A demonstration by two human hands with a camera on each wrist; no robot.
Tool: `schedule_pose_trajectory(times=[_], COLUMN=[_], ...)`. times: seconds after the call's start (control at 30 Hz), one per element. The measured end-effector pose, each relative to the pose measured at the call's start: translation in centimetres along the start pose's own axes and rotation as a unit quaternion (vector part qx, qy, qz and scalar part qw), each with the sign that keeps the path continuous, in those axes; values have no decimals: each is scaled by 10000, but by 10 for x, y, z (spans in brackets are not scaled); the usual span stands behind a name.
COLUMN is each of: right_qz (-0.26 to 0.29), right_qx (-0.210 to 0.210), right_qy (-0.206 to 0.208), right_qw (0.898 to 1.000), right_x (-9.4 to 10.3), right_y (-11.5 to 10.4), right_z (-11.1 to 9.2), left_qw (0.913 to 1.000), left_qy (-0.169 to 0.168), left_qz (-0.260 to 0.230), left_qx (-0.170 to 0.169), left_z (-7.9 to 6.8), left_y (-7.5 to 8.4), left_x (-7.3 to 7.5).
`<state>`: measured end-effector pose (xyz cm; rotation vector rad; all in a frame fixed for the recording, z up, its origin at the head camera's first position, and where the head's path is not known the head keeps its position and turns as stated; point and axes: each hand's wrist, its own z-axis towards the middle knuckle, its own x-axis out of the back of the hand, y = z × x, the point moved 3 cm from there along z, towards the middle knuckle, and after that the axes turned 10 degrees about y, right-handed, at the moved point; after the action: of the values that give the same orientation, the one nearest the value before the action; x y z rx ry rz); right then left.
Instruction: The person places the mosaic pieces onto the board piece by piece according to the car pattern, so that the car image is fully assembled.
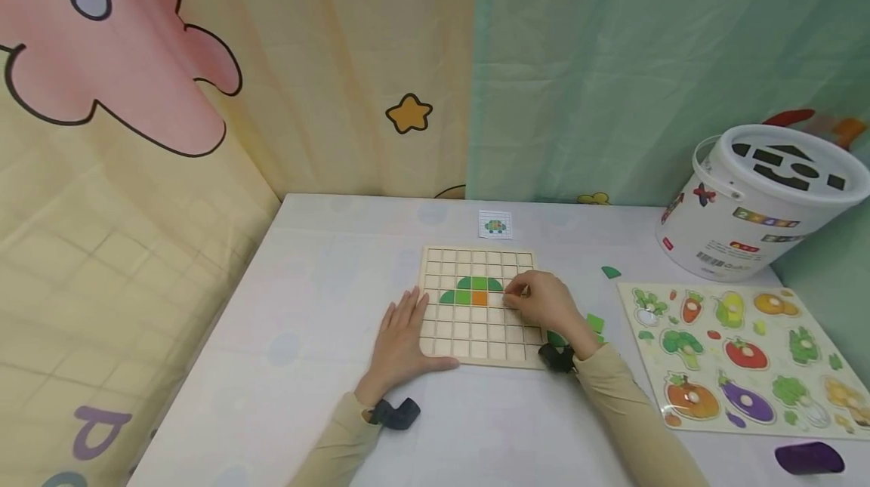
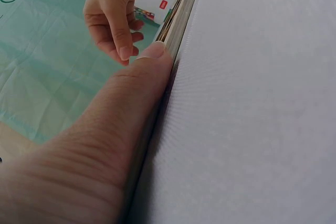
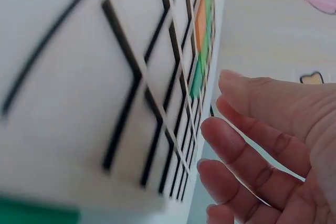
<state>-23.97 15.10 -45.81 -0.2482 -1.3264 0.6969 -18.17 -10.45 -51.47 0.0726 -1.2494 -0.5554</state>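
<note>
A wooden grid board [image 1: 482,351] lies on the table with several tiles in its cells. Dark green quarter-rounds [image 1: 446,297] flank light green squares [image 1: 463,297], and one orange square [image 1: 479,298] sits in the lower row. My left hand [image 1: 401,336] rests at the board's left side, fingers straight, the thumb stretched along the front edge. Over the right part of the grid hovers my right hand [image 1: 544,300], thumb and index tips close together. In the right wrist view its fingers [image 3: 226,135] bend loosely beside the board, with no tile showing between them.
Loose light green squares [image 1: 595,323] and a dark green quarter-round [image 1: 556,338] lie by my right wrist, another quarter-round [image 1: 611,272] farther back. A pattern card [image 1: 495,225] lies behind the board. To the right are a vegetable puzzle [image 1: 741,321], a white bucket [image 1: 720,223] and a purple object [image 1: 809,458].
</note>
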Motion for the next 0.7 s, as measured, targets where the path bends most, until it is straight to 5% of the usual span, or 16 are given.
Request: schedule_pose_trajectory(times=[0.3,0.7], right_qz=[-495,-641], right_qx=[-543,-818], right_qy=[5,-328], right_qw=[9973,9940], right_x=[33,41], right_y=[36,58], right_z=[-7,-21], left_qw=[10000,9999], left_qy=[29,-101], left_qz=[-3,97], left_qx=[-29,21], left_z=[1,0], left_y=[1,-1], left_x=[0,-4])
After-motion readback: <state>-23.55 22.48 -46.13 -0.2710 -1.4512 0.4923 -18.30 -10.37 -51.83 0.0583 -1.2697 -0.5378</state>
